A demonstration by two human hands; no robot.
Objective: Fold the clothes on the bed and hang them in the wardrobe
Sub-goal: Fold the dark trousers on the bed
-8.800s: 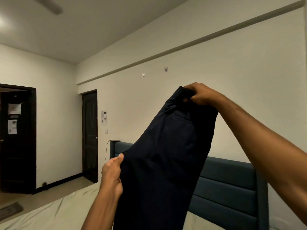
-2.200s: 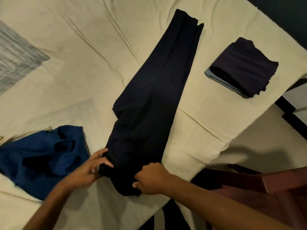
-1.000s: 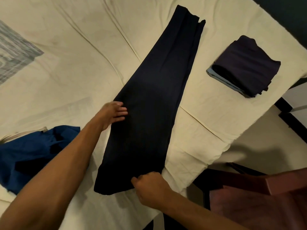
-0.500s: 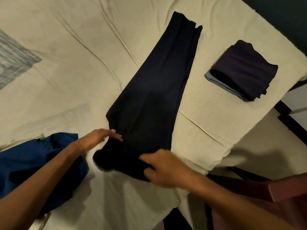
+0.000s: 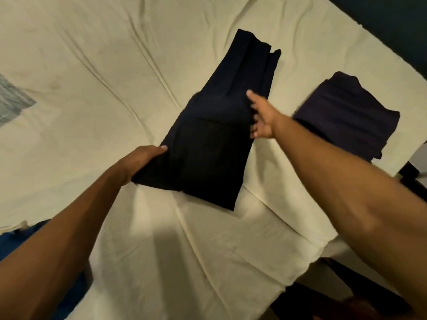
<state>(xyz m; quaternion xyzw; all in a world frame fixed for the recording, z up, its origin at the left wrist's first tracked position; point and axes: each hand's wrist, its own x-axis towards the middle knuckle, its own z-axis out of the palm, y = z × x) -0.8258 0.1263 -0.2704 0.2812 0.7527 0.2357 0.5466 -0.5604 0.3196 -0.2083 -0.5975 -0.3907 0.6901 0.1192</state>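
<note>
Trousers (image 5: pixel 215 144): dark navy, lying on the bed, folded over on themselves; the doubled near part is a broad dark panel, and the narrower far end runs up and away towards the top of the sheet. Layered edges show at the far end.
Left hand (image 5: pixel 141 161): at the near left edge of the trousers, touching the cloth. The thumb lies flat along the edge; the fingers are hidden beside or under the fabric, so whether they grip it I cannot tell.
Right hand (image 5: pixel 262 118): at the right edge of the trousers, about halfway along. Fingers straight and spread, blurred, resting on the cloth; it holds nothing.
Bed (image 5: pixel 92 84): covered by a cream sheet, creased in long diagonal lines; its corner drops off at the lower right.
Stack (image 5: pixel 349 114): folded dark clothes, on the sheet to the right of the trousers, near but apart from them, close to the bed's right edge.
Blue garment (image 5: pixel 13 241): a sliver showing at the lower left, mostly hidden behind the left forearm.
Grey patch (image 5: pixel 11 100): a patterned area at the left edge of the view, well apart from the trousers.
</note>
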